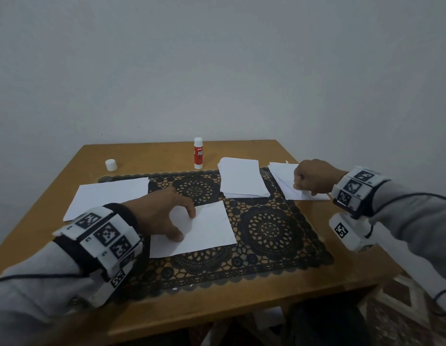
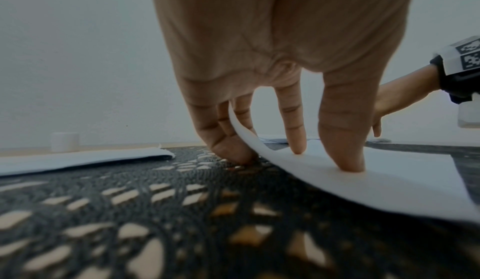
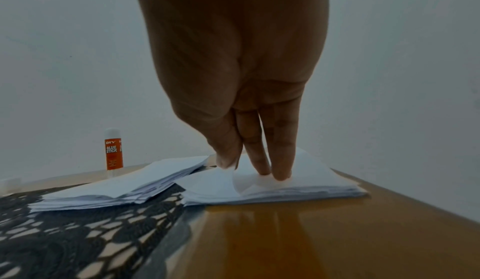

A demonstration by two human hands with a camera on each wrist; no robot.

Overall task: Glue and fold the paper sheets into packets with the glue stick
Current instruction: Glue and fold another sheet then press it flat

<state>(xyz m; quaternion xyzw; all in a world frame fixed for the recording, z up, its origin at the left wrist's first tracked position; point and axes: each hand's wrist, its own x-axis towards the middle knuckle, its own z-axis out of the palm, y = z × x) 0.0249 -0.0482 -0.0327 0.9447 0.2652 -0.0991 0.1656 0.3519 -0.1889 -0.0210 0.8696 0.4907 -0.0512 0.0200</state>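
We work at the desk [image 1: 67, 248], where a dark lace mat [image 1: 267, 228] lies under both our hands. Largest of the papers is the wide sheet [image 1: 104, 196], lying flat and untouched, away from the left hand [image 1: 157, 216] on its outer side.

The single sheet [image 1: 207, 228] under the left grip is the one we are folding. Two fingertips [image 2: 348, 160] press it onto the mat, and the near edge curls up between the other fingers. This grip is narrow and holds the paper. If the pressing fingers slip on the lace, we think the fold can go crooked.

The right hand [image 1: 314, 178] rests on the outer stack [image 3: 285, 185] and pinches its top leaf between thumb and fingers. The risk here, in our judgement, is lifting two leaves together, or pushing the pile askew. The second stack [image 1: 242, 178] is just beside this grip, toward the middle.

The glue stick [image 1: 198, 153] stands upright beyond both grips, with its cap [image 1: 111, 165] lying apart. Uncapped, the glue may dry, and a careless reach can knock it over.
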